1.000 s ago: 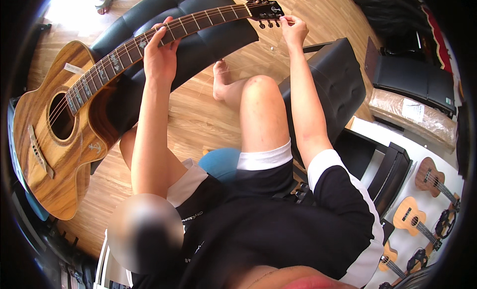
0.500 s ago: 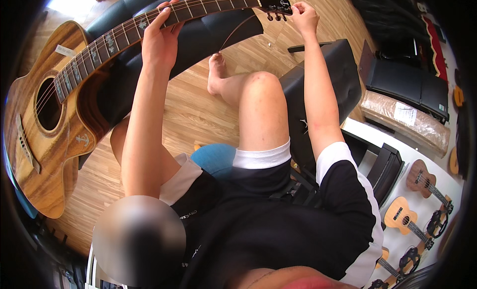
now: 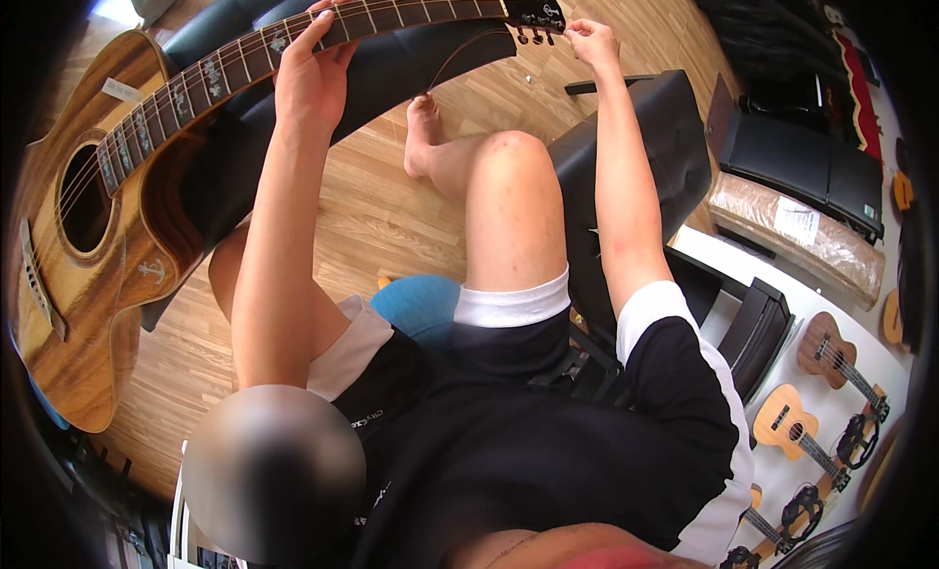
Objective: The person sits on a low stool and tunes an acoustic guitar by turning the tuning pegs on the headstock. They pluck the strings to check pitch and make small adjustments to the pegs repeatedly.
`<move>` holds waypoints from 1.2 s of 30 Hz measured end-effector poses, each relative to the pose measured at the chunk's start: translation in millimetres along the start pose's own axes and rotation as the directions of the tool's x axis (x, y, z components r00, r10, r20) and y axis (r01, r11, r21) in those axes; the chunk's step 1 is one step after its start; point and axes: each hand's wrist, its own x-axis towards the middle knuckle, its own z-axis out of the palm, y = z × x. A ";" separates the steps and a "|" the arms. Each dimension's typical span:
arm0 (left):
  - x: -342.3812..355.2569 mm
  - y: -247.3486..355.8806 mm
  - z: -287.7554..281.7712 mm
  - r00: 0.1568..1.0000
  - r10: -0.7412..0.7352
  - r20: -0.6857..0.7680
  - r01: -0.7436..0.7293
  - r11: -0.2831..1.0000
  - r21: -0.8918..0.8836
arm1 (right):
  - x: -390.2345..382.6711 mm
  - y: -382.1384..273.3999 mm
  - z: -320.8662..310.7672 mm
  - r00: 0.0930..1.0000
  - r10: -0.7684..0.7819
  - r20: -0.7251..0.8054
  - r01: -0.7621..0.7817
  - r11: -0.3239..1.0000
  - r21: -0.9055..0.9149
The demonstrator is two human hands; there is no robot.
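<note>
An acoustic guitar with a wood-grain body and anchor inlay lies slanted at the left, its neck crossing over a black padded bench. My left hand grips the neck from below, thumb beside the fretboard. At the black headstock, my right hand has its fingertips pinched just right of the tuning pegs; what they hold is too small to make out. A thin loose string arcs down from near the headstock toward my bare right foot.
A black tufted seat stands at the right, with a blue round cushion below me. Farther right are black cases, a wrapped package and several ukuleles on a white board. Wooden floor shows between the furniture.
The guitar has shifted slightly up, its body also leftward and its headstock rightward. My right hand moved right and a little up, then slightly down. The loose string's arc now shows more distinctly.
</note>
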 end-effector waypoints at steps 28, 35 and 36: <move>-9.8 1.7 3.5 0.998 -0.004 -0.067 0.009 0.997 0.071 | 41.2 -72.2 -52.2 0.891 -0.444 -0.095 0.448 0.893 0.037; -10.4 4.7 5.6 0.996 0.022 -0.088 -0.016 0.997 0.073 | -13.4 -55.0 -75.7 0.946 -0.309 0.101 0.219 0.835 0.505; -10.6 3.8 7.3 0.999 0.012 -0.040 -0.009 0.998 0.061 | -40.7 -62.6 -90.2 0.952 -0.278 0.129 0.167 0.823 0.543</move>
